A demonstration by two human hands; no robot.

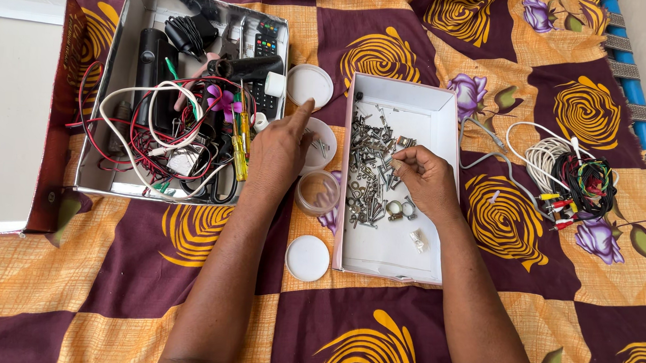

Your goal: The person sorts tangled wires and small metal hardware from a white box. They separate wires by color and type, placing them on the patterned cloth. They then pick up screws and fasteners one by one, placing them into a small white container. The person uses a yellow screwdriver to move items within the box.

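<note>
My right hand [425,179] rests inside a white cardboard box [440,114], fingertips pinched over a pile of metal screws, nuts and washers [370,169]. Whether a screw sits between the fingers is not clear. My left hand [277,151] hovers flat over a small round container [323,142] holding a few screws, index finger stretched toward the far side. A clear plastic jar [318,193] stands open between my hands.
A grey box [109,67] at the left holds tangled wires, a remote, a yellow screwdriver and black devices. Round white lids [310,84] [307,258] lie on the patterned cloth. A bundle of cables [574,176] lies at the right. A small plastic bag [418,239] sits in the white box.
</note>
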